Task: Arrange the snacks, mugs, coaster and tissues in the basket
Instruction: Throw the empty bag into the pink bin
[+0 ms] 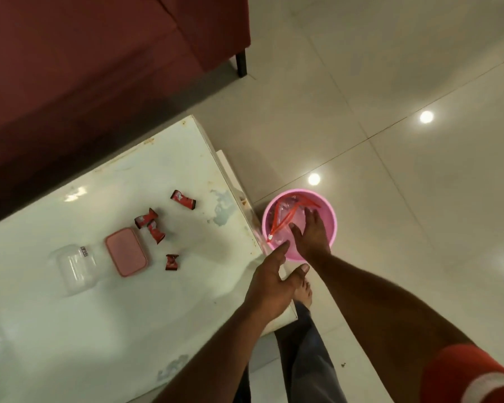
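A round pink basket [330, 212] stands on the floor by the table's right corner, with clear plastic packets with red strips [282, 219] inside. My right hand [310, 235] reaches down into the basket, fingers spread over the packets. My left hand [271, 282] hovers open over the table's right edge, holding nothing. Several red snack wrappers lie on the white table [99, 330]: one [183, 199] farthest, two [150, 225] together, one [171, 262] nearest. A clear jar [73, 267] lies on its side with a pink lid [126, 251].
A dark red sofa [99, 53] runs behind the table, its black leg [241, 64] on the pale tiled floor [405, 141]. My bare foot [303, 292] and trouser leg [306, 359] show beside the table's near corner.
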